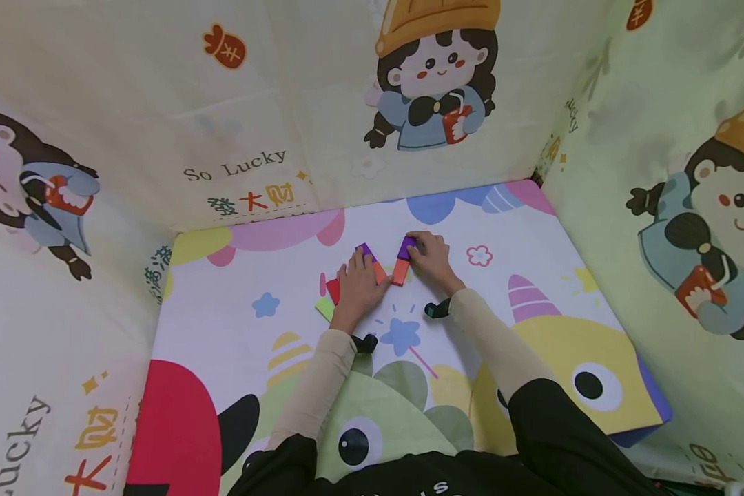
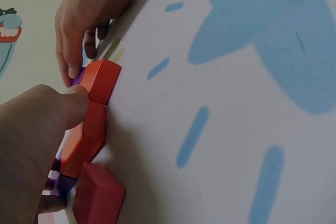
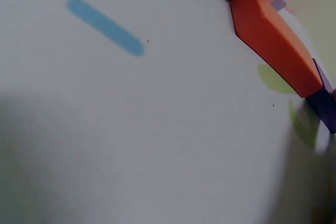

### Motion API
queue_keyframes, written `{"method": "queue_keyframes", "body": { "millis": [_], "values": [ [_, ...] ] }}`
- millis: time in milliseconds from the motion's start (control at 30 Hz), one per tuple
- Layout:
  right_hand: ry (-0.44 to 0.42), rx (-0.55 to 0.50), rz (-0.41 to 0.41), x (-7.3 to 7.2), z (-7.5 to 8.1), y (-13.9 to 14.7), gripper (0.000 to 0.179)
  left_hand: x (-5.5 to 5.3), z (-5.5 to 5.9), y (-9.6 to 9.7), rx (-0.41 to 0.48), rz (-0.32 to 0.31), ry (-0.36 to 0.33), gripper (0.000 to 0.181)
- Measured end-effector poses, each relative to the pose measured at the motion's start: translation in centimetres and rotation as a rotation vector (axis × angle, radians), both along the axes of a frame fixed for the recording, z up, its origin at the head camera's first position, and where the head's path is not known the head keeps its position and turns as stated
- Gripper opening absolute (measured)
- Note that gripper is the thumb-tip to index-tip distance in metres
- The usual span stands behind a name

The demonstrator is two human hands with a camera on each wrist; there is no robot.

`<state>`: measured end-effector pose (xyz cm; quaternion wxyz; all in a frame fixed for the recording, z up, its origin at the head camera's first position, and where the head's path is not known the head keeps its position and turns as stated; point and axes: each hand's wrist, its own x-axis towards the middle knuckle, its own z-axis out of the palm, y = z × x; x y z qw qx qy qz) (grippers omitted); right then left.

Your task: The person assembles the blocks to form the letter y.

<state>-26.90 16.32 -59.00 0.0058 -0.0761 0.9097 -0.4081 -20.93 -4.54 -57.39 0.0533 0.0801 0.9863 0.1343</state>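
Two pairs of blocks meet in a V on the printed sheet. The left arm is a purple block (image 1: 363,249) and an orange block (image 1: 379,273); the right arm is another orange block (image 1: 400,271) and another purple block (image 1: 406,246). My left hand (image 1: 361,284) holds the left orange block, its thumb near the joint and its fingers on the far side by the purple block. With thumb and fingertips, my right hand (image 1: 432,260) pinches the right purple block. The orange ends touch in the left wrist view. A red block (image 2: 100,195) lies beside the left hand.
A light green block (image 1: 324,309) lies past the red one, partly under my left hand. Printed cloth walls (image 1: 322,103) stand at the back and sides. The floor sheet (image 1: 223,331) carries cartoon prints. Dark wrist cameras (image 1: 437,309) sit under my wrists.
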Motion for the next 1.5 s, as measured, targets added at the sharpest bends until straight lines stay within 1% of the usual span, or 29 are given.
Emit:
{"method": "queue_keyframes", "body": {
  "millis": [267, 533, 767, 1000, 1100, 1300, 1400, 1500],
  "values": [
    [0.033, -0.02, 0.006, 0.2, -0.1, 0.0, 0.041, 0.0, -0.1, 0.1, -0.018, 0.003, 0.006, 0.087],
    [0.019, -0.034, 0.023, 0.3, 0.0, 0.1, 0.04, 0.0, -0.1, 0.0, -0.027, -0.001, 0.013, 0.087],
    [0.02, -0.028, 0.03, 0.3, -0.1, 0.1, 0.04, -0.1, 0.1, 0.1, -0.026, -0.002, 0.015, 0.087],
    [0.018, -0.019, 0.038, 0.4, -0.1, 0.2, 0.042, 0.0, 0.0, 0.1, -0.029, -0.002, 0.011, 0.087],
    [0.023, -0.022, 0.04, 0.4, -0.1, 0.3, 0.044, 0.0, 0.0, -0.2, -0.01, -0.018, 0.013, 0.084],
    [0.002, -0.041, 0.04, 0.6, -0.3, 0.6, 0.05, -0.2, -0.1, -1.4, 0.068, -0.066, 0.0, 0.065],
    [-0.01, -0.026, 0.061, 0.8, -0.2, 0.7, 0.055, -0.3, -0.3, -2.0, 0.093, -0.074, 0.004, 0.065],
    [-0.012, 0.025, 0.088, 1.0, -0.3, 0.6, 0.06, -0.4, -0.6, -2.4, 0.108, -0.08, 0.007, 0.067]
  ]
}}
